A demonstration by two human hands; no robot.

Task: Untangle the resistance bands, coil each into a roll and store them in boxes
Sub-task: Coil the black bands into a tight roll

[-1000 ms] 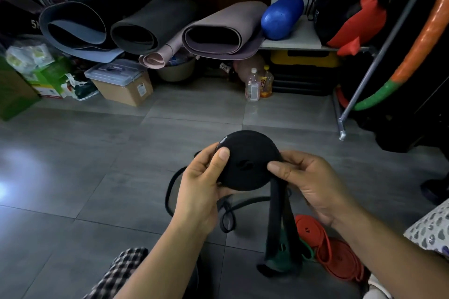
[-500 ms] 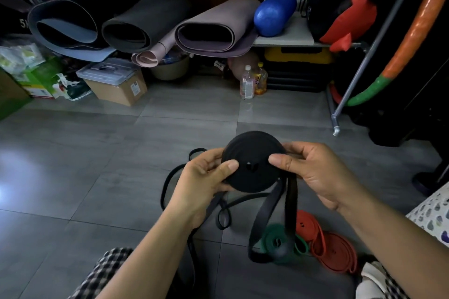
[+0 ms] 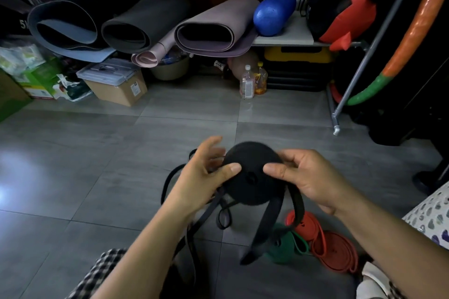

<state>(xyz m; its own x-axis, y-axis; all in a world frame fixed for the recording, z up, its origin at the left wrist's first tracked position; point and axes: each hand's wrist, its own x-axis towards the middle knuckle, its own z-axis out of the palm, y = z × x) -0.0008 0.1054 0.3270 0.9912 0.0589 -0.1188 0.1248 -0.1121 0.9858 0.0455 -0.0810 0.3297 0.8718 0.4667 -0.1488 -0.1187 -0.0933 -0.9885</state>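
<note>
The left hand (image 3: 202,178) has let go: fingers spread (blurred), only its thumb touches the black roll (image 3: 252,177), which the right hand (image 3: 306,177) pinches above the floor (image 3: 97,177). Probably a re-grip for another turn; the tail (image 3: 266,226) hangs unwound.

Rolled mats (image 3: 213,29), blue roller (image 3: 274,12), bottles (image 3: 247,82).

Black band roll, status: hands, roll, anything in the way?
Right hand pinches black roll. Left hand thumb on its face, fingers spread. Tail hangs uncoiled. Green band, red bands on floor below.
</note>
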